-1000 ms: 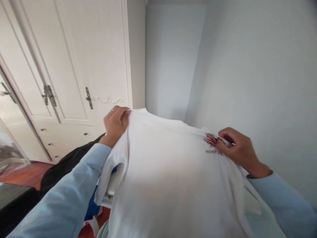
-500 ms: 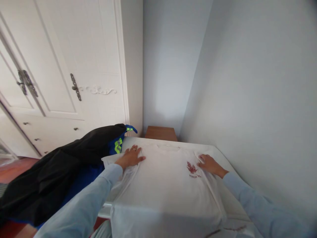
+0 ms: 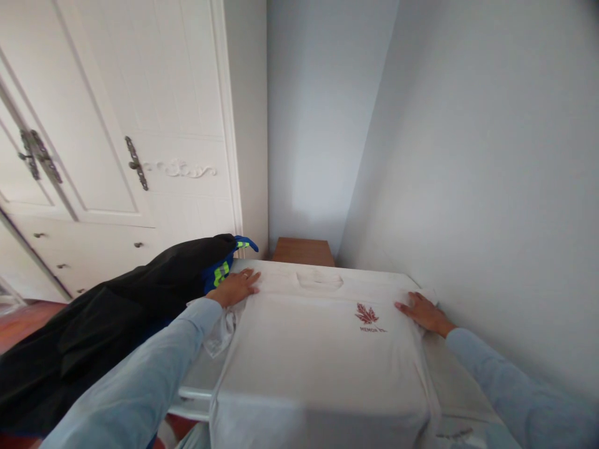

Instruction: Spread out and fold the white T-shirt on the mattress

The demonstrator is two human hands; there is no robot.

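Observation:
A white T-shirt (image 3: 309,349) with a red maple leaf print (image 3: 366,313) lies spread over a white table, its neckline at the far edge and its lower part draped over the near edge. My left hand (image 3: 235,287) rests on the shirt's left shoulder, fingers stretched out. On the opposite shoulder lies my right hand (image 3: 423,312), fingers extended and palm down. Both hands press on the cloth rather than grasp it. The left sleeve is bunched below my left wrist.
A black and blue garment (image 3: 121,312) with bright yellow-green strips lies to the left of the table (image 3: 199,374). Behind it stands a white wardrobe (image 3: 187,112). A brown wooden box-like piece (image 3: 304,251) sits in the corner beyond the table. A wall (image 3: 491,156) runs close along the right.
My hands have moved farther apart, the left one leftward and the right one rightward. The shirt now lies wider and smoother, with its neckline and print more fully visible.

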